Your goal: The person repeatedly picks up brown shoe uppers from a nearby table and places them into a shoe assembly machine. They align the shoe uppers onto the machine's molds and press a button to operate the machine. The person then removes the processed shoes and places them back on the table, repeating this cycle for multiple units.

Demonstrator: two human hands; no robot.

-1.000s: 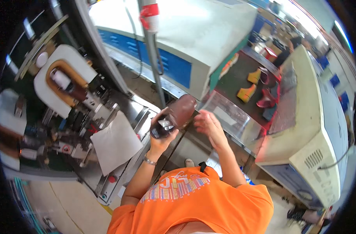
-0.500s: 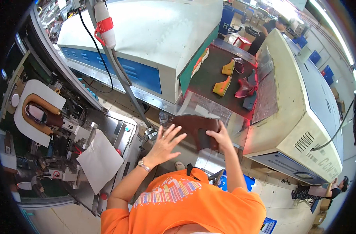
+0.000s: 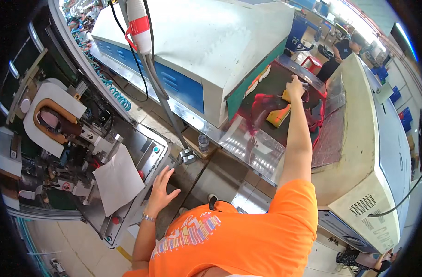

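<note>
Reaching far forward, the right hand [image 3: 295,87] lies over a dark shoe [image 3: 312,108] on the dark conveyor belt [image 3: 266,85] that runs between the two large cream-coloured machine housings, the blue-fronted one [image 3: 197,41] on the left and the vented one [image 3: 372,152] on the right. Whether that hand's grip is closed on the shoe or only resting on it cannot be told, since the back of the hand hides the fingers. Just beside the hand, a yellow shoe last [image 3: 278,115] lies on the belt within a patch of red glow.

Down at the left, the left hand [image 3: 161,189] has its grip wide apart, fingers spread and holding nothing, hovering at the edge of the grey metal press machine [image 3: 141,147]. A silver bracelet [image 3: 148,217] circles that wrist. A loose white sheet of paper [image 3: 117,179] lies on the press just beside the hand. A small clear plastic bottle [image 3: 202,142] stands on the steel ledge below the blue-fronted housing.
</note>
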